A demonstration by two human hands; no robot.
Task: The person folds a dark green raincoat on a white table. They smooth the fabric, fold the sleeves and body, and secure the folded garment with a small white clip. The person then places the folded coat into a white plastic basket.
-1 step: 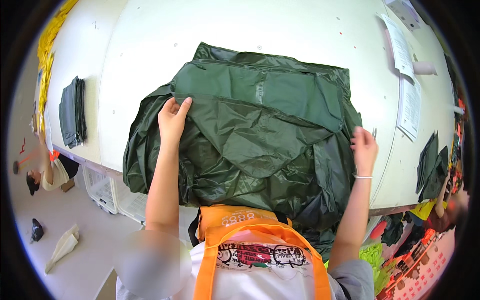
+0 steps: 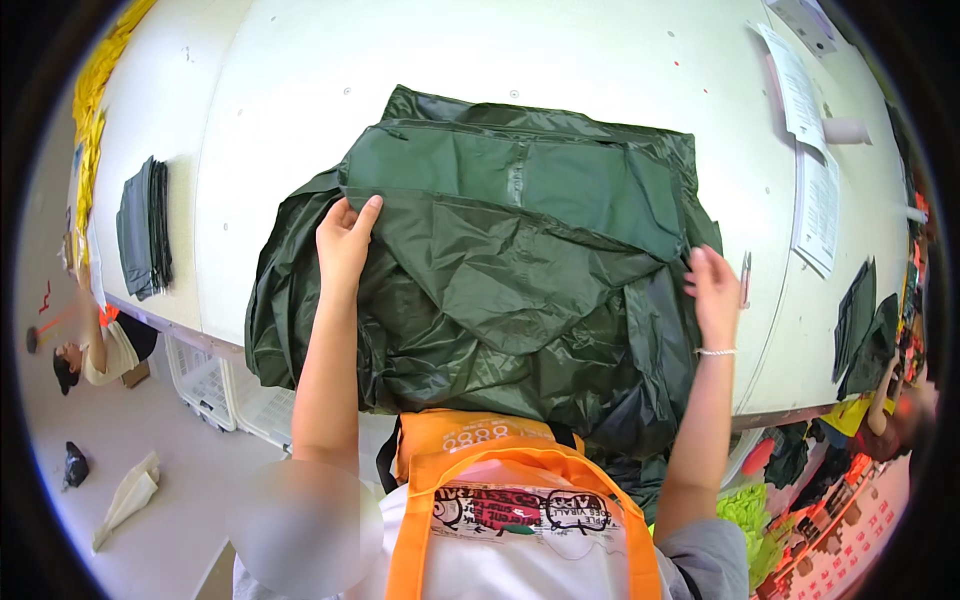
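A large dark green garment or cover of thin, shiny fabric (image 2: 520,275) lies folded and crumpled on the table in front of me. Across its upper part runs a flatter, smoother green panel (image 2: 590,190) with a pale vertical strip. At the fabric's upper left edge my left hand (image 2: 345,240) grips the top layer, thumb on top and fingers curled. My right hand (image 2: 713,285) is by the right edge, its bent fingers slightly apart and their tips close to the cloth. Whether those tips touch it is hard to see.
A white table (image 2: 290,60) bears a stack of dark green pieces (image 2: 145,230) at left, and paper sheets (image 2: 815,205), a pen (image 2: 746,278) and more green pieces (image 2: 860,335) at right. White crates (image 2: 200,375) stand below. Other people are at the far left and right.
My right hand has moved slightly left and up, closer to the fabric's right edge, uncovering more of the pen. My left hand stays in place.
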